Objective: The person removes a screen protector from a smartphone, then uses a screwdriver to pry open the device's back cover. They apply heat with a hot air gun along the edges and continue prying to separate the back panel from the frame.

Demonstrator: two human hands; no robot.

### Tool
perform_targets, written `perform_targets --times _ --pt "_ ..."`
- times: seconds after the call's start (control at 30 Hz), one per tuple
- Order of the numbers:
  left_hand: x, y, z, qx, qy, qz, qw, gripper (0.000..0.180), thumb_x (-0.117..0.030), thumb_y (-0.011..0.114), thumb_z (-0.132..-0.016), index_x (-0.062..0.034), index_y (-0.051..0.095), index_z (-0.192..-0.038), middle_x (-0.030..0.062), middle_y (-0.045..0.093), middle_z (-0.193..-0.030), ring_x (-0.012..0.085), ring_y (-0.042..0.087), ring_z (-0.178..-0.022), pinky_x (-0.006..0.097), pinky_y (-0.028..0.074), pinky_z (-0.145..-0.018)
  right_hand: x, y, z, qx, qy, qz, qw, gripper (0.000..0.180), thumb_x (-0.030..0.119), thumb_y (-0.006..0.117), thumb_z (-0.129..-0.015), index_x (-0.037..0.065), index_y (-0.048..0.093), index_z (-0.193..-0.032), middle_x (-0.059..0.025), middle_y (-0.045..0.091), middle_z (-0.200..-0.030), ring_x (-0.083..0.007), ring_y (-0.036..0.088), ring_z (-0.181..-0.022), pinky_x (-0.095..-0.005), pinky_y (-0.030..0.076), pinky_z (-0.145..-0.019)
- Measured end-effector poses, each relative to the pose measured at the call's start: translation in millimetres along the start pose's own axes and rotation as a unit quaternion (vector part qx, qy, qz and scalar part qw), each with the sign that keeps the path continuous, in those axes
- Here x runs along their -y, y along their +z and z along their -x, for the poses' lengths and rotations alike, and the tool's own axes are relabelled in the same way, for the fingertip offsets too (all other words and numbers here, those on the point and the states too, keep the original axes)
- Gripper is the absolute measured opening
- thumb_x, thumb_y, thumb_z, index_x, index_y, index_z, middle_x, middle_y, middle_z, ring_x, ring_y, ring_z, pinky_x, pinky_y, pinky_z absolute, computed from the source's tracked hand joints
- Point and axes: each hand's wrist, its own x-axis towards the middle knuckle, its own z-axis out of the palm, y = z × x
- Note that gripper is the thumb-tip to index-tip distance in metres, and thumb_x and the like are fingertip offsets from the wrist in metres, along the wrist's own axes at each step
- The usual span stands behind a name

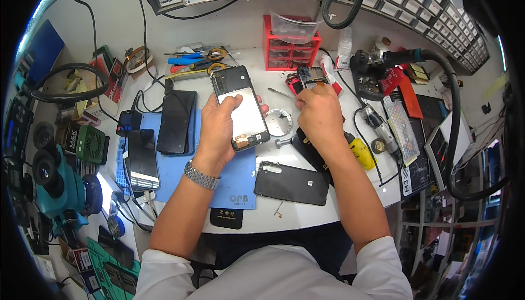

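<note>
My left hand (219, 117) grips an opened phone (240, 109), its back cover off, with a bright silver plate and a dark upper part showing. The left thumb presses on the silver plate. My right hand (320, 109) is closed, its fingertips at the end of a thin flat metal pry tool (282, 93). Just beyond the right fingers lie small phone parts with a circuit board (313, 74). A round metal dish (279, 122) with small bits in it sits between my hands. Nearer to me, a dark phone back cover (292, 183) lies on the table.
Dark phones (176, 122) rest on a blue mat (235, 182) at the left. A red drawer box (292, 46) stands at the back, beside pliers and screwdrivers (191, 60). A teal microscope (57, 182) is far left; a black hose (453, 103) arches at the right.
</note>
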Motion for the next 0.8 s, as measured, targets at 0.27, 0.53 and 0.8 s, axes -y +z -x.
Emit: perform_targets --times 0.27,0.53,0.8 --pt "0.8 -5.8 -3.8 -0.008 0.014 0.008 1.000 0.028 -0.008 0.054 -0.109 0.0019 0.054 -0.135 0.0264 0.074 -0.122 0.0405 0.081 -0.108 0.053 0.071 -0.090 40.3 -47.5 11.1 0.306 -0.044 -0.140 0.941 0.031 0.004 0.096 -0.072 0.003 0.080 -0.098 -0.0152 0.071 -0.104 -0.0377 0.062 -0.113 -0.0455 0.053 -0.100" --pt "-1.6 -3.4 -2.6 -0.019 0.015 0.012 1.000 0.028 -0.007 0.054 -0.109 0.0028 0.054 -0.135 0.0266 0.074 -0.121 0.0404 0.081 -0.107 0.053 0.071 -0.090 40.9 -42.1 14.5 0.263 -0.054 -0.112 0.957 0.024 -0.001 0.086 -0.079 -0.002 0.078 -0.101 -0.0190 0.073 -0.106 -0.0397 0.062 -0.115 -0.0476 0.053 -0.103" --pt "-2.8 -3.8 -1.2 -0.026 0.012 0.006 1.000 0.030 -0.008 0.054 -0.109 0.0029 0.053 -0.137 0.0268 0.074 -0.122 0.0397 0.081 -0.108 0.053 0.072 -0.090 35.8 -46.8 -1.2 0.216 0.177 -0.346 0.896 0.019 0.000 0.070 -0.105 -0.001 0.062 -0.123 -0.0172 0.074 -0.115 -0.0259 0.073 -0.106 -0.0359 0.057 -0.098"
